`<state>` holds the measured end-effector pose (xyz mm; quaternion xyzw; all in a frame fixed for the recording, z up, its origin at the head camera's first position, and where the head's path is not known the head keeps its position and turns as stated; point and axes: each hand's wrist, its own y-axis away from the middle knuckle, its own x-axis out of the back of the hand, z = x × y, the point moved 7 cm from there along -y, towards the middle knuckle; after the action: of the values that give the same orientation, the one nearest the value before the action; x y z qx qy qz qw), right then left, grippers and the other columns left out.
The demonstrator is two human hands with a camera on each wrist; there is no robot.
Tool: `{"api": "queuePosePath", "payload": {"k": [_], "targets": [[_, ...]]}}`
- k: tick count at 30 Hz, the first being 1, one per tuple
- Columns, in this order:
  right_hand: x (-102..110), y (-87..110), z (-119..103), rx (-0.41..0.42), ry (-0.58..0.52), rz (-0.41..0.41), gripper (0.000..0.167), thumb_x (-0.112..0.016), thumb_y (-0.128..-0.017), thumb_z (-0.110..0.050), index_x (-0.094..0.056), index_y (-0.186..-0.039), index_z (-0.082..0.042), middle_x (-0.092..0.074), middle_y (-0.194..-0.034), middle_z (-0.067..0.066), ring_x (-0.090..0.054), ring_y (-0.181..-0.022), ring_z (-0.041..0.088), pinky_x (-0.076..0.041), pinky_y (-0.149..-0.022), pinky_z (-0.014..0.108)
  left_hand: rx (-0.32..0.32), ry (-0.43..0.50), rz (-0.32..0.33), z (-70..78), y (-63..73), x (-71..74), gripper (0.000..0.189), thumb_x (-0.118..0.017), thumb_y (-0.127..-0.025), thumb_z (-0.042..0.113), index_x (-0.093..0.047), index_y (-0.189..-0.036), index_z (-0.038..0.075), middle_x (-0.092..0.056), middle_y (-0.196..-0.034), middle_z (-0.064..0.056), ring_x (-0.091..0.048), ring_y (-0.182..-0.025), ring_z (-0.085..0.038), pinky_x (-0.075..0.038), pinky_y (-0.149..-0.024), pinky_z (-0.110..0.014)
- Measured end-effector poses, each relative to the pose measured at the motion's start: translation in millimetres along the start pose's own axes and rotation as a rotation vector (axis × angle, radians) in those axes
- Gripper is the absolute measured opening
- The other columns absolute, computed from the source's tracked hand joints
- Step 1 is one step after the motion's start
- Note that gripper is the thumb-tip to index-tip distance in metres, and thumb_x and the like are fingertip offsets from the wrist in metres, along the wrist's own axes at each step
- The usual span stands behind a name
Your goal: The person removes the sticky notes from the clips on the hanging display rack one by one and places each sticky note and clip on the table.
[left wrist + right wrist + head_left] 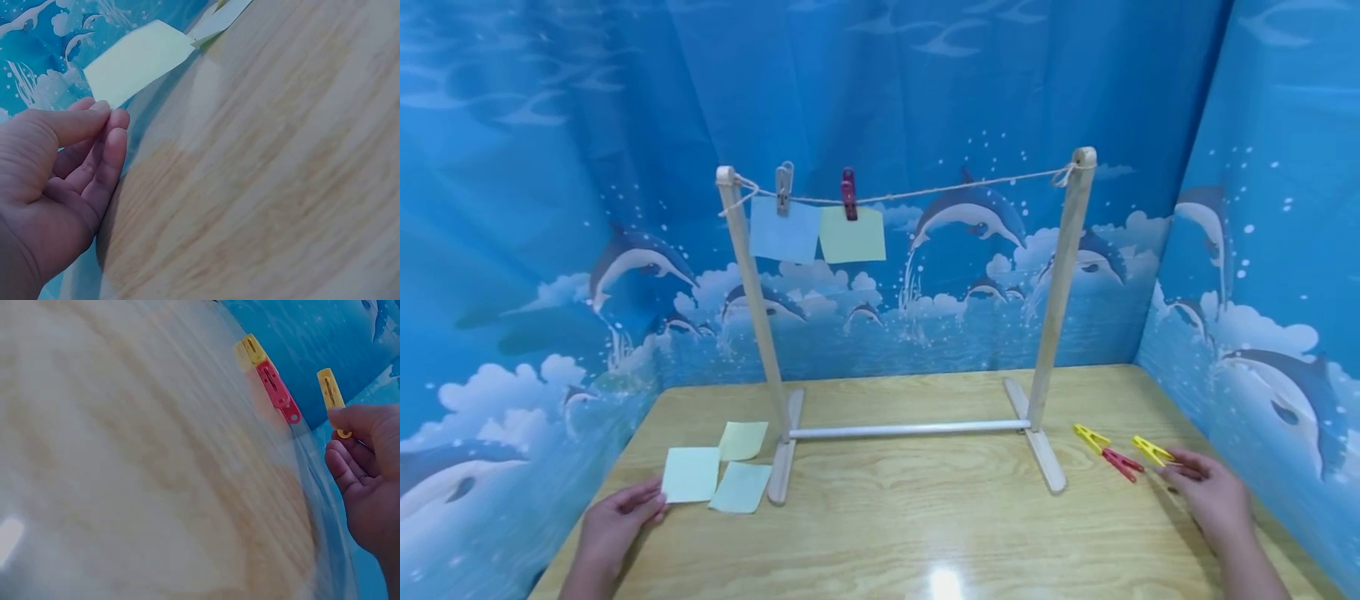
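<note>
At the table's left side my left hand (620, 521) pinches the edge of a pale green paper square (690, 475) between thumb and fingers; the left wrist view shows this paper (139, 62) raised off the wood. Beside it lie a yellowish paper square (743, 441) and another pale green one (741, 487). Over on the right, my right hand (1210, 496) pinches a yellow clothespin (1152, 451) by its end, seen too in the right wrist view, where the clothespin (331, 394) points away from the hand. A second yellow clothespin (1091, 437) and a red clothespin (1122, 463) lie close by.
A wooden stand with posts (1060, 292) and a low crossbar (910, 430) carries a string (970, 184). From it hang a blue paper (785, 233) under a grey clothespin (784, 188) and a green paper (853, 237) under a dark red clothespin (849, 193). Dolphin-print curtains surround the table.
</note>
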<state>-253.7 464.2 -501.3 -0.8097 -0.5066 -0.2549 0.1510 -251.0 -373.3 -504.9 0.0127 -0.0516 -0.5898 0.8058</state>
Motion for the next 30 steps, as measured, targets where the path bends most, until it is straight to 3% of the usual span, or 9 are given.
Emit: {"api": "queuePosePath", "payload": {"k": [3, 6, 8, 16, 20, 27, 30], "targets": [[0, -6.3, 0, 0.034, 0.065, -0.018, 0.059, -0.073, -0.088, -0.03, -0.054, -0.131, 0.007, -0.071, -0.095, 0.008, -0.052, -0.069, -0.01, -0.051, -0.058, 0.022, 0.04, -0.128, 0.018, -0.7, -2.1, 1.0, 0.026, -0.073, -0.085, -0.001, -0.073, -0.109, 0.008, -0.071, -0.086, 0.012, -0.069, -0.075, -0.005, -0.058, -0.072, -0.024], [-1, -10.8, 2, 0.073, 0.115, -0.03, 0.059, -0.073, -0.088, -0.033, -0.057, -0.128, 0.007, -0.07, -0.095, 0.01, -0.052, -0.069, -0.008, -0.049, -0.057, 0.021, 0.047, -0.202, 0.002, 0.8, -4.7, -0.9, 0.044, -0.073, -0.086, 0.001, -0.056, -0.124, -0.014, -0.072, -0.094, 0.003, -0.069, -0.075, -0.006, -0.058, -0.072, -0.025], [-1, -12.8, 3, 0.094, 0.136, -0.029, 0.059, -0.073, -0.088, -0.035, -0.058, -0.126, 0.008, -0.07, -0.093, 0.009, -0.053, -0.068, -0.007, -0.047, -0.057, 0.018, 0.05, -0.217, -0.009, 1.3, -6.1, -2.1, 0.05, -0.073, -0.086, 0.002, -0.051, -0.126, -0.018, -0.072, -0.097, -0.002, -0.069, -0.075, -0.006, -0.058, -0.072, -0.025], [-6, -16.6, 7, 0.124, 0.16, 0.0, 0.059, -0.071, -0.089, -0.038, -0.06, -0.124, 0.008, -0.07, -0.087, 0.004, -0.051, -0.067, -0.009, -0.044, -0.058, 0.014, 0.049, -0.344, 0.02, 0.6, -7.0, 0.8, 0.054, -0.078, -0.082, 0.008, -0.054, -0.125, -0.015, -0.072, -0.102, -0.016, -0.063, -0.074, 0.005, -0.057, -0.07, -0.022], [-7, -16.0, 5, 0.137, 0.187, 0.02, 0.056, -0.072, -0.089, -0.035, -0.061, -0.123, 0.007, -0.07, -0.088, 0.005, -0.051, -0.067, -0.008, -0.043, -0.058, 0.014, 0.053, -0.362, 0.042, -0.1, -7.5, 3.6, 0.055, -0.079, -0.081, 0.009, -0.055, -0.124, -0.015, -0.071, -0.103, -0.018, -0.062, -0.073, 0.006, -0.057, -0.069, -0.022], [-8, -13.0, 2, 0.14, 0.196, 0.024, 0.054, -0.073, -0.089, -0.033, -0.061, -0.122, 0.008, -0.07, -0.087, 0.007, -0.049, -0.066, -0.009, -0.042, -0.058, 0.015, 0.025, -0.471, 0.128, 0.7, -0.4, 14.2, 0.047, -0.078, -0.082, 0.015, -0.063, -0.12, -0.008, -0.073, -0.1, -0.009, -0.052, -0.073, 0.016, -0.055, -0.067, -0.018], [-8, -12.8, 1, 0.159, 0.208, 0.029, 0.053, -0.073, -0.089, -0.033, -0.062, -0.121, 0.008, -0.071, -0.087, 0.009, -0.047, -0.066, -0.011, -0.041, -0.058, 0.016, 0.03, -0.415, 0.126, 0.5, 0.6, 15.9, 0.048, -0.077, -0.083, 0.014, -0.061, -0.121, -0.011, -0.074, -0.095, -0.005, -0.056, -0.073, 0.012, -0.056, -0.067, -0.019]]}}
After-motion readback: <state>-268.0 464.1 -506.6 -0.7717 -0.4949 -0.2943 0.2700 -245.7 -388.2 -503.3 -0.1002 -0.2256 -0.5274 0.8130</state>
